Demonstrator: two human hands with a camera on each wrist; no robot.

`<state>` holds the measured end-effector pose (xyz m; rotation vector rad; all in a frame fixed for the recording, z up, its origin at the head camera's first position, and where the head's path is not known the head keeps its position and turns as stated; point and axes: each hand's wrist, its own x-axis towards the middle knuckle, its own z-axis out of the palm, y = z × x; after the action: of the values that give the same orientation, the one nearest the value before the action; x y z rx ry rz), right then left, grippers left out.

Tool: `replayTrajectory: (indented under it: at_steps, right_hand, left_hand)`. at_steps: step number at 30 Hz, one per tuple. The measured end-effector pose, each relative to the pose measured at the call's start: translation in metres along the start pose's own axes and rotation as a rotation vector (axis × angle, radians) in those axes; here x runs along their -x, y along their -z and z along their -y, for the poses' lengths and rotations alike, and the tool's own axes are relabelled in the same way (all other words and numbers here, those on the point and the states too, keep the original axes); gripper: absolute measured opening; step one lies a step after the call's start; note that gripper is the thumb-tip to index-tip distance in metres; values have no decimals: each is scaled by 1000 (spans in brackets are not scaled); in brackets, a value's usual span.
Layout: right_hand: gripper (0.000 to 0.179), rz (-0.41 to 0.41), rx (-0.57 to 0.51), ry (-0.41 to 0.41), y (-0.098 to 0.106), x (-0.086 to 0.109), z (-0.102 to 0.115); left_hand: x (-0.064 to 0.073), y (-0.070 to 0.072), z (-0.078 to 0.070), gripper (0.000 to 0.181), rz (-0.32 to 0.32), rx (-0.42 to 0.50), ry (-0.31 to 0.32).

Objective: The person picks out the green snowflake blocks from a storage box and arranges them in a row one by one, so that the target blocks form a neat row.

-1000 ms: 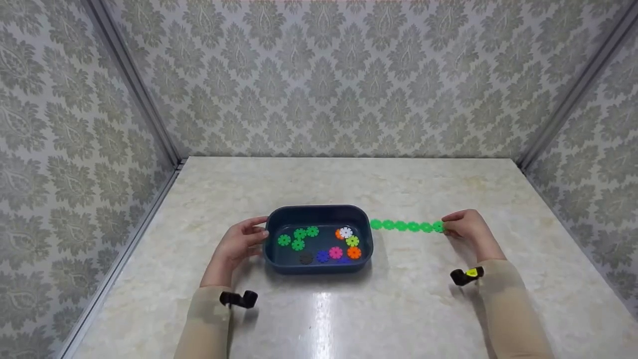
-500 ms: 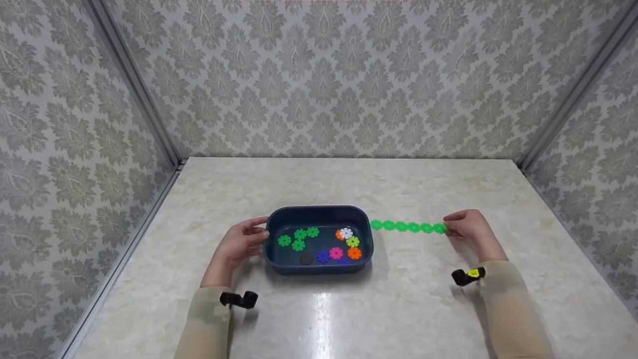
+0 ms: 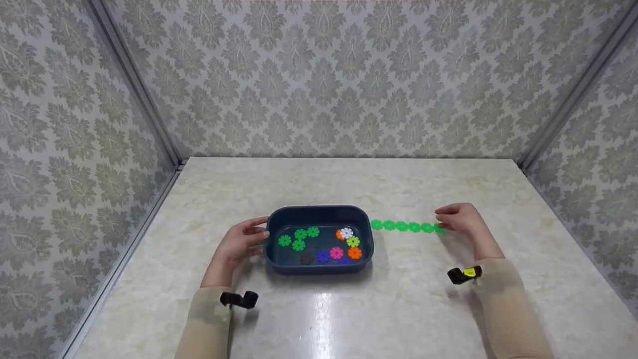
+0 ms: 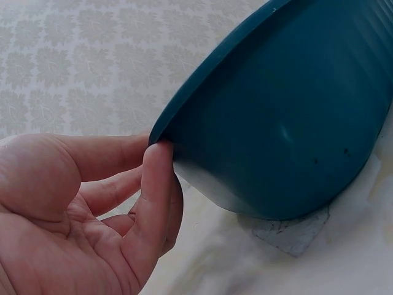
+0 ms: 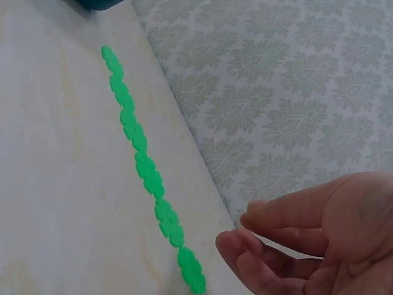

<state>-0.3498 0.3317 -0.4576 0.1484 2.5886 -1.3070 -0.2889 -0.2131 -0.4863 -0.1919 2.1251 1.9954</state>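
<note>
In the head view a dark blue plastic tub [image 3: 319,269] stands on the table. My left hand [image 3: 240,243] holds it at its left end. The left wrist view shows the thumb at the rim and bent fingers [image 4: 158,178] just below it, against the tub's outer wall [image 4: 276,135]. A chain of green snowflake discs [image 3: 401,226] lies right of the tub, in a nearly straight row. My right hand [image 3: 463,219] hovers by the chain's right end, its fingers loosely curled around nothing. The right wrist view shows a gap between these fingers [image 5: 230,244] and the chain [image 5: 149,175].
Inside the tub, several green discs [image 3: 299,245] lie toward the left. A white disc [image 3: 346,233], a pink disc [image 3: 336,253], an orange disc [image 3: 354,253] and others lie toward the right. Patterned walls [image 3: 324,80] enclose the table [image 3: 319,179] at the back and sides.
My right hand has let go of the chain's right end and lifted slightly, moving a little left. The chain lies almost where it was. My left hand and the tub stay put.
</note>
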Motion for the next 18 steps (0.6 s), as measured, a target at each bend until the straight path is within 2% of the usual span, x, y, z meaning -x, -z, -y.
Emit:
replayTrajectory:
  at_steps: [6, 18]
  right_hand:
    - [46, 8, -44, 52, -9, 2, 16]
    - [42, 50, -44, 116, -31, 5, 50]
  left_hand:
    - [1, 1, 0, 55, 16, 20, -13]
    - [-1, 1, 1, 53, 5, 32, 7]
